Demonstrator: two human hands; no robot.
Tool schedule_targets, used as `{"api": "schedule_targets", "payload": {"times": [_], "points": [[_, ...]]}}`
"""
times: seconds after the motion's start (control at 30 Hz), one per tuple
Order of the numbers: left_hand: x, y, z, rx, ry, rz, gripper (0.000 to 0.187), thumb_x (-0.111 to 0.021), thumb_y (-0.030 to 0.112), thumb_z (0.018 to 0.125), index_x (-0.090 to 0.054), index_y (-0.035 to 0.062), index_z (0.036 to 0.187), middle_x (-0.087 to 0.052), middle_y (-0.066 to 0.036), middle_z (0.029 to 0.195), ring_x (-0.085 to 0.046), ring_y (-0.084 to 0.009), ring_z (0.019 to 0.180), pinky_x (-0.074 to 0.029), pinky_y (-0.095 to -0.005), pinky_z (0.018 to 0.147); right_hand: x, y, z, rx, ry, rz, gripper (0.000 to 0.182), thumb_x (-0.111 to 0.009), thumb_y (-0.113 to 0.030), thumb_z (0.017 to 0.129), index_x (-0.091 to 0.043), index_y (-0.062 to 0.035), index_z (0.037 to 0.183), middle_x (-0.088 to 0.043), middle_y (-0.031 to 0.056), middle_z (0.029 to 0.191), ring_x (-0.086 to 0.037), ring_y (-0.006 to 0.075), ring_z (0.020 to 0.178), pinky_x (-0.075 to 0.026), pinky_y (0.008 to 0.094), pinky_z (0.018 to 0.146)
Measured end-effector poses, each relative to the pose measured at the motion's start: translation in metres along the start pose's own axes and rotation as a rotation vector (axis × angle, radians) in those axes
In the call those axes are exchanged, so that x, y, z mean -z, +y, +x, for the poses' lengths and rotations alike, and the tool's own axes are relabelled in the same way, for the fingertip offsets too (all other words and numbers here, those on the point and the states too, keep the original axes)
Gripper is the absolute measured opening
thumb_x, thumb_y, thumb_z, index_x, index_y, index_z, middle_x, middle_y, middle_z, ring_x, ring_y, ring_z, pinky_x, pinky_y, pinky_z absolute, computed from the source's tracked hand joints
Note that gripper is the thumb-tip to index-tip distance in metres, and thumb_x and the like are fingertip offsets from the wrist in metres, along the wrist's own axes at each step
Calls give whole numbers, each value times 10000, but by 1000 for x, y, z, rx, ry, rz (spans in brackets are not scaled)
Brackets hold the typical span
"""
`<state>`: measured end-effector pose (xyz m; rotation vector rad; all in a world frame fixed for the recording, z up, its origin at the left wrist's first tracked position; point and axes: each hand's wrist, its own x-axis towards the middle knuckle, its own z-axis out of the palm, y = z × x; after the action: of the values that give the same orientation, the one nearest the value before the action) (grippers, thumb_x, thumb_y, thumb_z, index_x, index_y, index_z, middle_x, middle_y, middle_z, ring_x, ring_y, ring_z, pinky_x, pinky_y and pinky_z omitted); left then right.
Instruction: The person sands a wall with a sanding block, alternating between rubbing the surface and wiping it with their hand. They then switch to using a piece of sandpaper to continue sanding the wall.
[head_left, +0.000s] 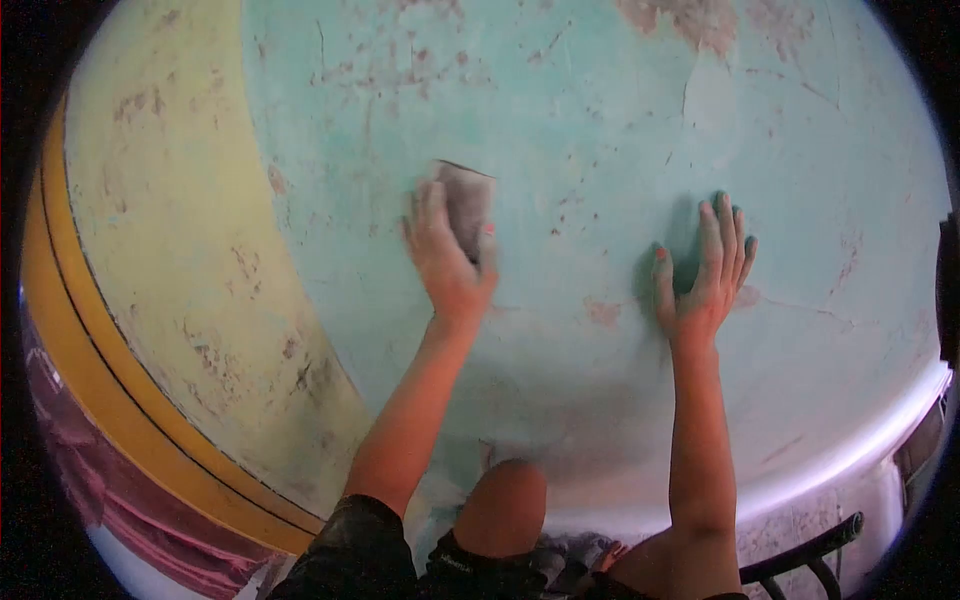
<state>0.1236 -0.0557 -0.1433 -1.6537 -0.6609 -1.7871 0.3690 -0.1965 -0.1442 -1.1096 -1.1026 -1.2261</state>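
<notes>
My left hand presses a folded piece of grey-brown sandpaper against a painted wall. Its fingers are slightly blurred and lie along the sheet's left side, with the thumb at the right edge. To the right, my right hand rests on the same wall, fingers stretched out and thumb apart, holding nothing. Whitish dust coats the fingers of both hands. The wall is pale turquoise, with scuffs, cracks and peeled patches around the hands.
A yellowish wall band borders the turquoise on the left, beside an orange-yellow frame. Dark red fabric hangs at lower left. My bent knee is close to the wall. A black metal rail stands at lower right.
</notes>
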Motion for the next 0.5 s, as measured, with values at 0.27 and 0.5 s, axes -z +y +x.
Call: {"api": "schedule_targets", "payload": {"times": [0.27,0.5], "points": [[-4,6,22,105,82,-23,763,-601,343,981,-225,-61,1509,-340,-260,1523,-338,-412,1415,-249,-533,1163,-4,-3,-2,-16,31,35,724,-690,-243,834,-403,-104,1484,-470,133,1509,-397,338,1421,-160,550,1196],[9,-21,-46,345,73,-212,731,-610,286,967,-255,-83,1488,-349,-278,1512,-373,-412,1392,-285,-515,1149,-5,-1,-5,-1,37,51,725,-695,-257,829,-414,-116,1482,-480,127,1502,-408,338,1413,-165,539,1196]]}}
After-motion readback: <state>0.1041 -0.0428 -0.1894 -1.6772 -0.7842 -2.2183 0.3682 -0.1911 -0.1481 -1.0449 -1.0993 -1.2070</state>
